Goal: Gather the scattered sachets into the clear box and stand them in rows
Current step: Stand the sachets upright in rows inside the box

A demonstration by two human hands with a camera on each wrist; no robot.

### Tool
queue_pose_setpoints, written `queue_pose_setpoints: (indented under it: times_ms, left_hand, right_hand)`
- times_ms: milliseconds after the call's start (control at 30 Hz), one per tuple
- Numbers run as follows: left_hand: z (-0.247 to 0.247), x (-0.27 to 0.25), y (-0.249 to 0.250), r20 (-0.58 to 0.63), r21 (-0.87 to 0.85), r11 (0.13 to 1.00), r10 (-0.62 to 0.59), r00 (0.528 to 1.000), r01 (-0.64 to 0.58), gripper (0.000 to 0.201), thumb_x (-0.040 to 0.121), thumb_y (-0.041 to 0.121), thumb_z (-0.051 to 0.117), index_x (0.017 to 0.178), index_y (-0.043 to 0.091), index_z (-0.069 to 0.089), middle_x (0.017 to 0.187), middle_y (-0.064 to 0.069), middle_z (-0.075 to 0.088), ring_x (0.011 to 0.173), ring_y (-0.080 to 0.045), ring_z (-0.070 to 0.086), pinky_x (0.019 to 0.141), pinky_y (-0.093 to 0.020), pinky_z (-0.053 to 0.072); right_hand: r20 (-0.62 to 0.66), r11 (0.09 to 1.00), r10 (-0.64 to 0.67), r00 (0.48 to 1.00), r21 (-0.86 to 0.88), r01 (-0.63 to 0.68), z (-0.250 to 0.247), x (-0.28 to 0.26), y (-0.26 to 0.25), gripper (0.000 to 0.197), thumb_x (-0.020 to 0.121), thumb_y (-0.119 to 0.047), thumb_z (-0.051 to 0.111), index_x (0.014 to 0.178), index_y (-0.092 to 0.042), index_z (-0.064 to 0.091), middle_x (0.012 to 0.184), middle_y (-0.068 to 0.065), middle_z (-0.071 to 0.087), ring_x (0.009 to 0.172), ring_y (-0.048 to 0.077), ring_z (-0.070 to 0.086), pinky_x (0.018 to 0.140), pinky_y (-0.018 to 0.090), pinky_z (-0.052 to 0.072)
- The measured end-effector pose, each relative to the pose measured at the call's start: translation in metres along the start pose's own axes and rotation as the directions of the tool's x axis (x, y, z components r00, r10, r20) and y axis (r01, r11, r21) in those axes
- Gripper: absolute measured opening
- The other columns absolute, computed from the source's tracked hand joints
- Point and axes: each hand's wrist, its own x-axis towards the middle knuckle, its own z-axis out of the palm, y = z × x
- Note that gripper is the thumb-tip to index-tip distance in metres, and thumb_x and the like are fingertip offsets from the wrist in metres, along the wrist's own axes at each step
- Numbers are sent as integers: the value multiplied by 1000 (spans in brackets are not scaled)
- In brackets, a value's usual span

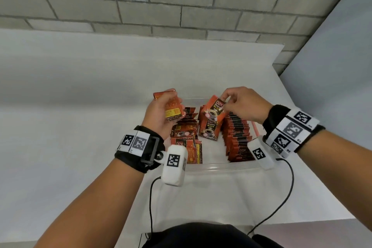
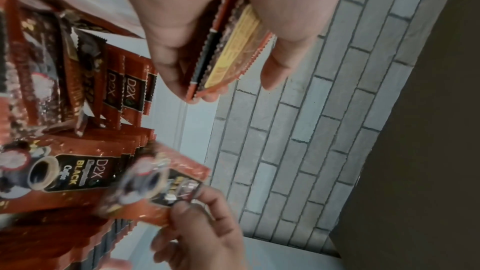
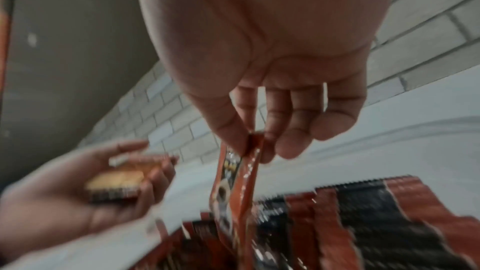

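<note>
A clear box (image 1: 221, 167) sits on the white table and holds orange-and-black coffee sachets. A tight upright row (image 1: 237, 137) fills its right side; looser sachets (image 1: 185, 135) lie at its left. My left hand (image 1: 161, 112) grips a small stack of sachets (image 1: 171, 106) (image 2: 228, 48) above the box's left edge. My right hand (image 1: 241, 102) pinches the top corner of a single sachet (image 1: 214, 110) (image 3: 233, 182) over the box's middle, where another sachet (image 1: 209, 129) stands. The same single sachet (image 2: 155, 182) appears blurred in the left wrist view.
A grey brick wall (image 1: 161, 6) runs behind the table (image 1: 80, 86), and a plain wall panel (image 1: 342, 56) stands at the right. Black cables (image 1: 281, 203) hang from the wrist cameras over the table's near edge.
</note>
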Motion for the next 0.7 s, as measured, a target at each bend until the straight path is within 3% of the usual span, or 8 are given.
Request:
queue_pose_setpoints:
  times_ms: [67, 133, 300, 433, 700]
  left_hand:
    - [-2, 0, 2, 6, -1, 1000, 0, 1000, 0, 13, 90, 14, 59, 104, 15, 59, 77, -5, 64, 69, -20, 62, 69, -33, 50]
    - [-4, -1, 3, 11, 7, 1000, -2, 1000, 2, 16, 90, 14, 59, 106, 15, 59, 79, -6, 64, 69, -21, 62, 70, -34, 51]
    - [-6, -5, 5, 15, 22, 1000, -6, 1000, 6, 17, 91, 14, 58, 107, 14, 59, 80, -6, 65, 70, -20, 63, 69, -34, 52]
    - [-8, -7, 6, 13, 21, 1000, -10, 1000, 10, 15, 91, 13, 58, 105, 13, 60, 80, -7, 65, 71, -21, 63, 70, -34, 52]
    - [-8, -7, 6, 26, 40, 999, -5, 1000, 4, 12, 92, 14, 57, 104, 13, 60, 80, -7, 65, 70, -20, 63, 64, -30, 53]
  right_hand:
    - [132, 982, 14, 991, -186, 10, 8, 4, -1, 8, 90, -17, 59, 97, -20, 62, 86, -8, 56, 79, 15, 55, 65, 25, 41]
    - [215, 949, 18, 976, -310, 51, 18, 9, -3, 7, 89, -16, 60, 96, -18, 61, 80, -11, 53, 78, 14, 53, 62, 21, 38]
    - [267, 844, 39, 963, -524, 112, 33, 18, -8, 7, 88, -13, 60, 94, -14, 61, 83, -2, 57, 75, 17, 52, 57, 22, 35]
    - [274, 813, 58, 960, -571, 114, 34, 19, -9, 3, 86, -13, 61, 88, -14, 59, 82, 0, 57, 70, 17, 50, 51, 21, 32]
    - [274, 818, 38, 961, -561, 128, 30, 19, -11, 10, 87, -13, 60, 96, -14, 63, 92, 2, 63, 77, 17, 54, 59, 22, 36]
